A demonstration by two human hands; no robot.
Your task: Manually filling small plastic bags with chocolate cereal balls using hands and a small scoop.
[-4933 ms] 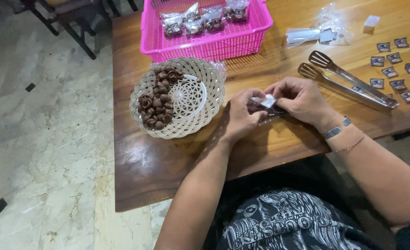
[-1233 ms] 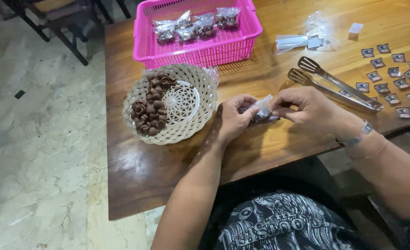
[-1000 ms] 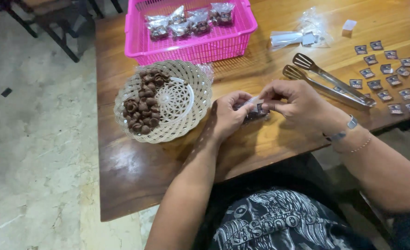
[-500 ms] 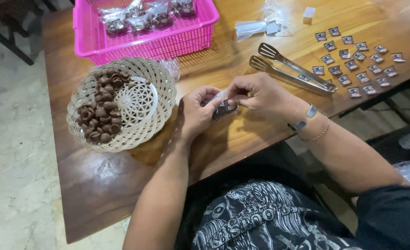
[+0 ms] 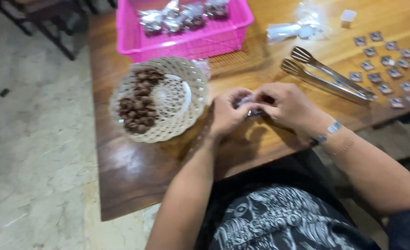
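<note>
Together, left hand (image 5: 227,113), right hand (image 5: 286,105), one clear packet (image 5: 250,107)

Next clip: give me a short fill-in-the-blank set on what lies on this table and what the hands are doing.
1. Both hands, left hand and right hand, pinch one small clear ____ between them.
2. The brown round sweets lie in a white woven ____.
3. The plastic crate behind it is ____ in colour.
4. The metal tongs lie ____ on the table.

Missing words: packet; basket; pink; untouched
</note>
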